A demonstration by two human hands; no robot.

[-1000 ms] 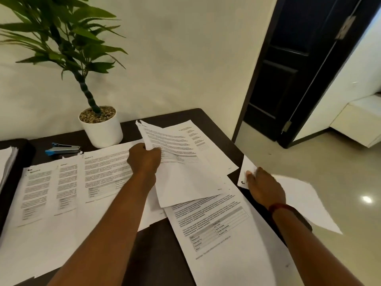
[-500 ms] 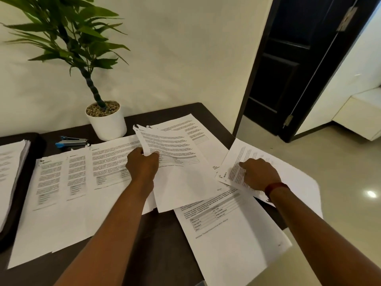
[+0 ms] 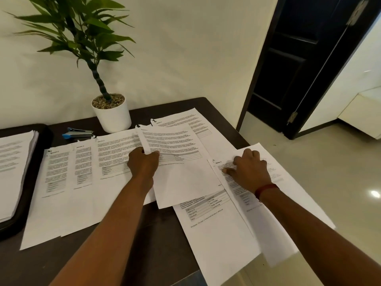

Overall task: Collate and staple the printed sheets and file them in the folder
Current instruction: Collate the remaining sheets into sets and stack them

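Several printed sheets lie spread over a dark table. My left hand pinches the left edge of one printed sheet, which is lifted slightly off the others. My right hand rests with curled fingers on another sheet at the table's right edge, partly overhanging the floor. A blue and black stapler sits at the back, left of the plant pot. A black folder lies at the far left with a stack of paper on it.
A white pot with a green plant stands at the back against the wall. A row of overlapping sheets covers the left half of the table. Beyond the table's right edge are a tiled floor and a dark door.
My right hand brought a sheet up from beyond the table's right edge and laid it on the right side. My left hand kept hold of its sheet. The camera shifted slightly.
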